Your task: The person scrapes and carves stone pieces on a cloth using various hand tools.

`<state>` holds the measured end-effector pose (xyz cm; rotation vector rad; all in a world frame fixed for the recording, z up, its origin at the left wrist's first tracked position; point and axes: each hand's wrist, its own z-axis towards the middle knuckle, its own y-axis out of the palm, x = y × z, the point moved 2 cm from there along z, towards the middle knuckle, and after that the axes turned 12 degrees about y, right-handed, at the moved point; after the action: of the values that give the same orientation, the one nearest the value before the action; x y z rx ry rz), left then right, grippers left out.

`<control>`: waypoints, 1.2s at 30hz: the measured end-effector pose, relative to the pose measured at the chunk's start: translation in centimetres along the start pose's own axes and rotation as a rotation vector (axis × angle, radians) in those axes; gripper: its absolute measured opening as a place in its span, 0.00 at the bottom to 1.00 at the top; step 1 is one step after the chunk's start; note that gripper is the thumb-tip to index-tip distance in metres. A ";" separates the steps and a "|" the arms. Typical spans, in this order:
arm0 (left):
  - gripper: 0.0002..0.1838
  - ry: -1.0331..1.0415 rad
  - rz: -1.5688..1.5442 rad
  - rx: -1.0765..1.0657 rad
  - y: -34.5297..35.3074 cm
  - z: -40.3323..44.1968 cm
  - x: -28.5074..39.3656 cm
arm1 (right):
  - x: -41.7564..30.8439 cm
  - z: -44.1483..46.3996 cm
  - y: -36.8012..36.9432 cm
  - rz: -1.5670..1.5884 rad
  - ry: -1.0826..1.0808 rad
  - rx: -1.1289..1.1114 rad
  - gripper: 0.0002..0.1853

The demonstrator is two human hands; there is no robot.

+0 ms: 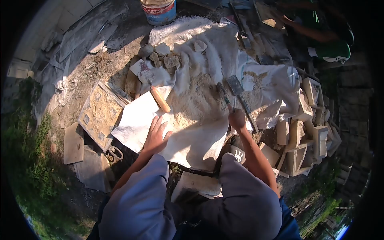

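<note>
My left hand (156, 137) lies flat with its fingers spread on a dusty white sack (196, 146). Just beyond its fingertips is a wooden handle (161, 100), round and light brown. My right hand (237, 119) is closed around the near end of a narrow dark tool (223, 94), which points away from me over the sack. Its exact kind I cannot make out. Right beside it lies a hammer (234, 85) with a block-shaped head and a long thin handle running back past my right wrist. Pale powder (196, 100) covers the middle of the sack.
Several stones (171, 61) sit on the sack's far left part. Pale cut blocks (308, 140) are piled at right. A dusty board (100, 114) lies at left, a paint bucket (159, 11) at the back. Another person's arm (312, 32) reaches in at upper right.
</note>
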<state>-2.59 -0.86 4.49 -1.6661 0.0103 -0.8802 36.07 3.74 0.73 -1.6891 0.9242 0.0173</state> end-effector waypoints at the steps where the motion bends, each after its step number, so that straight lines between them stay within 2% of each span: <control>1: 0.29 0.000 0.002 0.001 0.0 0.2 -0.1 | -0.5 0.0 -0.7 0.038 0.021 0.004 0.35; 6: 0.29 0.003 0.007 -0.010 0.1 0.0 -0.1 | -2.3 -2.6 -2.0 0.213 0.031 0.109 0.34; 8: 0.29 -0.001 0.006 -0.011 0.2 0.0 -0.1 | 0.2 -1.7 0.4 0.029 0.035 0.022 0.33; 11: 0.29 -0.006 0.010 -0.009 0.2 0.1 -0.1 | 1.0 -0.8 1.1 -0.009 0.106 0.021 0.33; 14: 0.29 -0.012 0.006 -0.009 0.3 -0.1 -0.2 | -0.4 -0.7 -1.3 0.037 0.089 -0.104 0.33; 17: 0.28 -0.009 0.006 -0.004 0.3 -0.2 -0.3 | -2.0 -1.2 -3.0 0.155 -0.079 0.132 0.31; 21: 0.27 -0.015 -0.003 0.007 0.5 -0.1 -0.4 | -2.8 -0.9 -3.8 0.253 -0.130 0.190 0.26; 25: 0.27 -0.010 -0.011 0.014 0.6 -0.3 -0.5 | -0.5 -0.5 -1.5 0.230 -0.147 0.241 0.29; 27: 0.27 -0.014 -0.004 0.004 0.6 -0.2 -0.5 | 1.1 -0.3 0.2 -0.012 0.063 0.140 0.30; 31: 0.28 -0.006 -0.003 -0.007 0.6 -0.4 -0.4 | 1.2 -0.5 -0.6 -0.017 0.110 0.102 0.32; 33: 0.28 -0.019 -0.006 -0.006 0.6 -0.2 -0.6 | 0.7 0.2 -1.6 -0.018 0.124 0.007 0.35; 36: 0.28 0.005 0.001 0.006 0.6 -0.3 -0.6 | -0.6 -0.3 -3.2 0.069 0.068 0.062 0.33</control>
<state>-2.90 -1.03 3.71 -1.6586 0.0121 -0.8831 37.40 3.89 3.75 -1.6087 1.0235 -0.0223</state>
